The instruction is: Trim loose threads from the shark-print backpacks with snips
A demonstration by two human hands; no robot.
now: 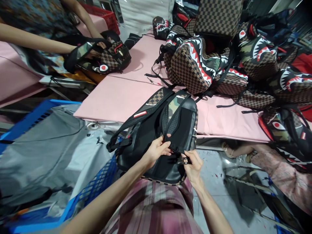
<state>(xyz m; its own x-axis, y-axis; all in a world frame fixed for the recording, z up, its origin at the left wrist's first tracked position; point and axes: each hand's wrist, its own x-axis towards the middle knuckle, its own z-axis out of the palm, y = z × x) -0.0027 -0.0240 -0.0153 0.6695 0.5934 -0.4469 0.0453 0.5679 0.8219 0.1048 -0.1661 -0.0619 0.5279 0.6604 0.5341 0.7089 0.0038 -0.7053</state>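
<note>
A backpack (146, 146) lies back side up across the table's front edge and my lap. Its back panel is black, and its shoulder straps carry checkered and camouflage patches. Over the lower half of the panel, my left hand (157, 151) is closed, its thumb and fingers pinching black strap webbing. My right hand (194, 164), at the bag's right edge, is closed around a small black strap buckle (186, 160). Dark webbing runs between the two hands, though its exact path is hard to make out against the black panel.
On the pink table (102, 104), several checkered backpacks with shark-mouth prints (192, 65) are piled at the back right. A co-worker's arms (56, 44) handle another bag (114, 57) at upper left. A blue crate (48, 224) with grey material stands left. Someone's legs (275, 165) show at right.
</note>
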